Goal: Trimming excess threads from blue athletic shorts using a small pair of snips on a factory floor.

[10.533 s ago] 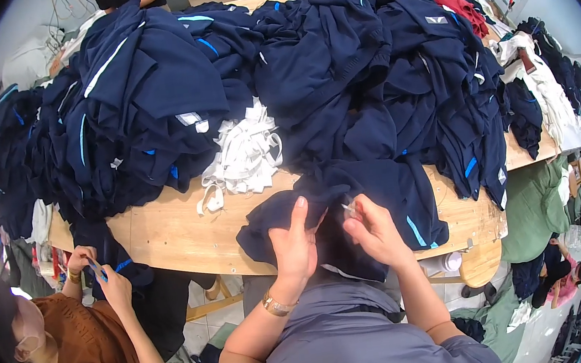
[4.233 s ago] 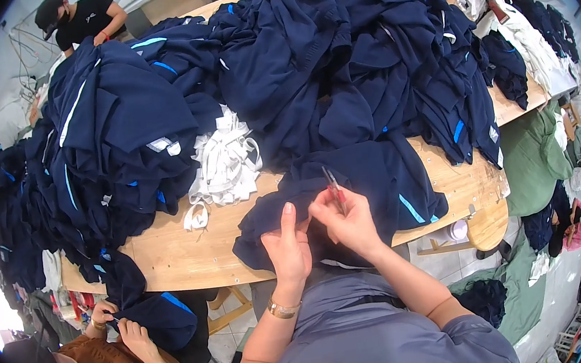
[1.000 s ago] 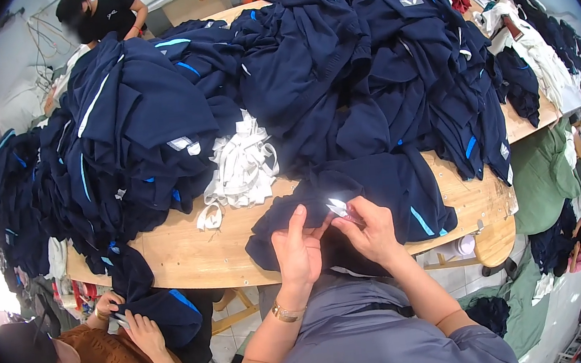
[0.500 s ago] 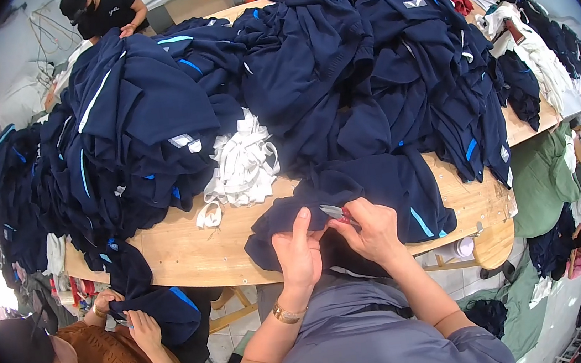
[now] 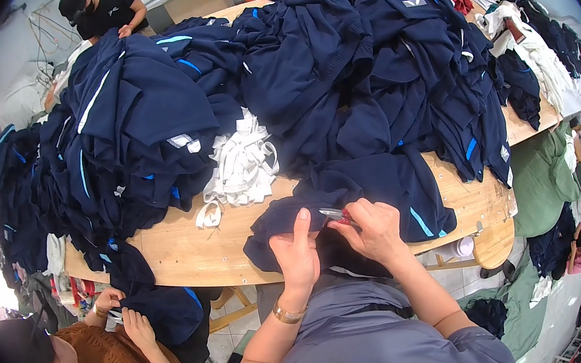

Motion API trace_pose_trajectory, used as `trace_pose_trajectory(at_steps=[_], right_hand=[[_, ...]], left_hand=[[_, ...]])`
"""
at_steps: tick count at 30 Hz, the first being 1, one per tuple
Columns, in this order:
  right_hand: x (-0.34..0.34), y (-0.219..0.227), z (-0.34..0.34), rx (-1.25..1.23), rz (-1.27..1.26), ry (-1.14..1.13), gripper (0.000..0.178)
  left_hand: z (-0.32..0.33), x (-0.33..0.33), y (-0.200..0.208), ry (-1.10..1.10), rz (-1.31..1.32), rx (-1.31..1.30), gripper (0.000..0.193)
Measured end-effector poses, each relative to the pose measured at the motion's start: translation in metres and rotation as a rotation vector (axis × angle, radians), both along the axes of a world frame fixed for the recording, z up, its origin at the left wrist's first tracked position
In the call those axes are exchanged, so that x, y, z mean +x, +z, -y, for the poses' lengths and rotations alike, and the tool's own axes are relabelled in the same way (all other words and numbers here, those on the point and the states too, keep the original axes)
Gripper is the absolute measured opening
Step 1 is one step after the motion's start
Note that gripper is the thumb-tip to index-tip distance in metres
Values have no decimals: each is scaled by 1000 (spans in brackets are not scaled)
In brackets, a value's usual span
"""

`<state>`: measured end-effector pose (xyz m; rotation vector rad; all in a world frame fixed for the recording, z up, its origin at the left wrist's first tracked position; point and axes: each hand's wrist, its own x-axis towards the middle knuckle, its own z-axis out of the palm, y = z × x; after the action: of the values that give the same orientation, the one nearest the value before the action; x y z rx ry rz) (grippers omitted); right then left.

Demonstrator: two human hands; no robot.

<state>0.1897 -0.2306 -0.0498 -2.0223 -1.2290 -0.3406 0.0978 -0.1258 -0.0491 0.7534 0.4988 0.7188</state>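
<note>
At near edge of wooden desk, dark blue garment lies sideways, right under your hands. Left hand pinches cloth. Right hand, closer, holds small red-handled snips, tip pointing left.

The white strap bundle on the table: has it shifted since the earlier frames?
No. The white strap bundle lies in the same spot against the navy garment pile, just above the bare wooden table; only the camera view wobbles.
</note>
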Motion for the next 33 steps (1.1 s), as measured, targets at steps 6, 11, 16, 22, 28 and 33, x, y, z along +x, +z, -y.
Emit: trace_pose_trajectory(at_steps=[6,11,16,22,28,33], right_hand=[[0,-1,0,21,-33,6,28],[-1,-5,-3,65,-43,1,30],[-2,-3,-4,72,-56,-2,30],[-7,-1,1,206,-543,0,22],[-16,5,-12,384,-670,15,22],[-20,-3,-18,370,-495,78,18]], left_hand=[[1,0,2,-21,1,28,12],[2,-1,3,-33,14,12,12],[3,-2,2,-25,33,-37,10],[-1,-2,5,-56,11,-100,14],[-2,-1,4,-104,17,-101,24],[-3,-8,-13,-126,189,-244,25]])
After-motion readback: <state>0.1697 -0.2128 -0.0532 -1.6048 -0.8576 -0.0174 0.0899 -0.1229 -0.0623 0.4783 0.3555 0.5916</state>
